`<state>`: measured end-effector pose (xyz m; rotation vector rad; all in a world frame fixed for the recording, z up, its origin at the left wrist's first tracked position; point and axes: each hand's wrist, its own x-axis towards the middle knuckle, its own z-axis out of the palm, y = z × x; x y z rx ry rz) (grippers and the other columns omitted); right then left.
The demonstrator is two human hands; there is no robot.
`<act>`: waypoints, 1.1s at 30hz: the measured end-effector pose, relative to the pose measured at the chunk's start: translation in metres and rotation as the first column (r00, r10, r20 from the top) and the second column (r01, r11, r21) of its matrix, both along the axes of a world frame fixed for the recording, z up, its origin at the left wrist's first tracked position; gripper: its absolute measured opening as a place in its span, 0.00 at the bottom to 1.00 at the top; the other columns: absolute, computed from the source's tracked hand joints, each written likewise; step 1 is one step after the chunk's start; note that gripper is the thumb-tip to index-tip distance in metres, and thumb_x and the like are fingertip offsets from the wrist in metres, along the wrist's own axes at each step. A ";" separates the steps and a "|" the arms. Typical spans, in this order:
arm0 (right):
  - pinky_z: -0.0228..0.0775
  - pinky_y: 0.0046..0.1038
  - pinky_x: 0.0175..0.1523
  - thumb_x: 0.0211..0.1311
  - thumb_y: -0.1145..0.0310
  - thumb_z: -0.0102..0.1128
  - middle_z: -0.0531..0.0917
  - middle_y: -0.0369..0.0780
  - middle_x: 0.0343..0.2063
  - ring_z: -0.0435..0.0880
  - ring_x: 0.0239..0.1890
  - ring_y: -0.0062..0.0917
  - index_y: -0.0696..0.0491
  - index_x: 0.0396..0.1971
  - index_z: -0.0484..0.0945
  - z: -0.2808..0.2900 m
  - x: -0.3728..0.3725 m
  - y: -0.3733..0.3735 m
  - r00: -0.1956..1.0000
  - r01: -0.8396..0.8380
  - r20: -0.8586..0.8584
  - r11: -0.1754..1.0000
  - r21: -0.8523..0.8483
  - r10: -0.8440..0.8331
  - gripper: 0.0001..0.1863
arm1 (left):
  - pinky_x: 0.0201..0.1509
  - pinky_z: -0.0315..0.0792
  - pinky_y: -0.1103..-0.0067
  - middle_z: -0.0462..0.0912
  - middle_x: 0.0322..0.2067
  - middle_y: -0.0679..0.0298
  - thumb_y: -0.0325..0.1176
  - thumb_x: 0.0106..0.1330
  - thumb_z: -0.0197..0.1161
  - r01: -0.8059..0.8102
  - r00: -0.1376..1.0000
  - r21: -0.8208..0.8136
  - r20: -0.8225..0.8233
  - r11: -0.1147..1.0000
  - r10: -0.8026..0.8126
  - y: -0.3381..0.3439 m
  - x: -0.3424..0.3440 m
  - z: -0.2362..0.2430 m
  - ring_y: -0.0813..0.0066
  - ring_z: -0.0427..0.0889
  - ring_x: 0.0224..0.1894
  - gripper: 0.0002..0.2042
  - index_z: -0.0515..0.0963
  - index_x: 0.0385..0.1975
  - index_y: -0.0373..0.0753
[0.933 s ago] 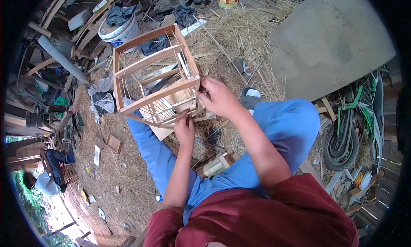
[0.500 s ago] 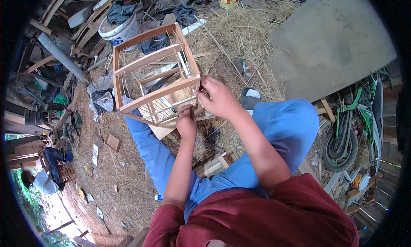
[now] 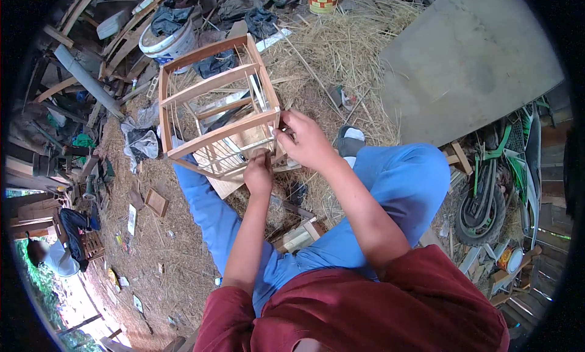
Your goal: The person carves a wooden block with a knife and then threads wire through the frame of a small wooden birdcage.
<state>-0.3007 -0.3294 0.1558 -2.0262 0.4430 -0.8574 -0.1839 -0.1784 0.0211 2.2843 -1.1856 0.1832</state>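
A wooden cage frame (image 3: 220,131) stands tilted before me, built of brown slats with thin, pale rods along its near side. At its near right corner, my right hand (image 3: 303,137) pinches the corner post between thumb and fingers. My left hand (image 3: 258,174) is closed just left of that post, low among the thin rods. Its fingertips are pressed together, and whatever lies between them is too small to make out. A flat, light wooden panel (image 3: 224,188) shows at the cage's lower edge.
Straw and litter cover the ground. Beyond the cage stands a white bucket (image 3: 168,44); a large grey board (image 3: 469,65) lies to the right, above a green motorbike (image 3: 496,175). Near my legs are a small wooden tray (image 3: 156,202) and wood pieces (image 3: 300,235). A person (image 3: 61,257) sits far left.
The view has shifted slightly, so the scene sits a little further left. My left hand has moved slightly left along the rods; my right hand keeps its place at the corner post.
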 end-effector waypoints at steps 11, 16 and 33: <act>0.74 0.37 0.45 0.61 0.74 0.62 0.79 0.48 0.36 0.81 0.38 0.43 0.60 0.44 0.77 0.017 -0.003 0.002 0.995 0.012 0.100 0.998 0.065 -0.019 0.12 | 0.32 0.71 0.77 0.81 0.26 0.62 0.30 0.69 0.66 -0.153 0.830 -0.340 -0.554 0.928 -0.067 -0.011 -0.009 0.041 0.81 0.75 0.27 0.09 0.82 0.42 0.31; 0.73 0.38 0.44 0.61 0.73 0.61 0.78 0.48 0.35 0.80 0.39 0.45 0.60 0.41 0.77 0.018 -0.003 0.002 0.997 0.030 0.067 0.999 0.024 -0.032 0.10 | 0.40 0.74 0.72 0.84 0.30 0.54 0.28 0.68 0.65 -0.067 0.948 -0.350 -0.315 0.934 -0.050 -0.015 -0.008 0.042 0.66 0.82 0.33 0.07 0.82 0.39 0.30; 0.75 0.35 0.46 0.62 0.74 0.61 0.80 0.48 0.36 0.83 0.40 0.42 0.61 0.44 0.77 0.020 -0.003 0.003 0.995 0.052 0.087 0.998 0.043 -0.056 0.12 | 0.46 0.76 0.71 0.85 0.36 0.52 0.22 0.65 0.65 -0.033 0.966 -0.453 -0.243 0.891 -0.088 -0.005 -0.025 0.063 0.59 0.84 0.38 0.06 0.81 0.39 0.30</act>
